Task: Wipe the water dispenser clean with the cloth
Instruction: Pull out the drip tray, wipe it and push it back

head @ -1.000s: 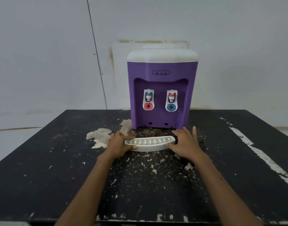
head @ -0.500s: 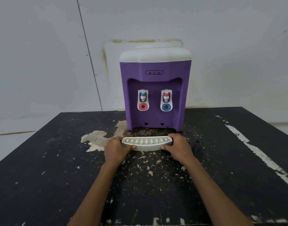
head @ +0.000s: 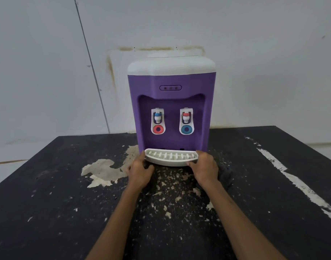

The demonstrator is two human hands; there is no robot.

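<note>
A purple water dispenser [head: 172, 102] with a white top and two taps stands at the back middle of the black table [head: 48, 212]. Its white slotted drip tray [head: 171, 158] sits against the dispenser's foot. My left hand [head: 141, 171] grips the tray's left end and my right hand [head: 205, 167] grips its right end. A dark cloth [head: 226, 177] lies on the table just right of my right hand, partly hidden by it.
The table's black coating is peeling, with a large bare patch [head: 102, 169] left of the dispenser and a long white scrape [head: 292, 181] on the right. A grey wall rises close behind the dispenser.
Both hands have pushed the drip tray away from me, from a gap in front of the dispenser up against its base.
</note>
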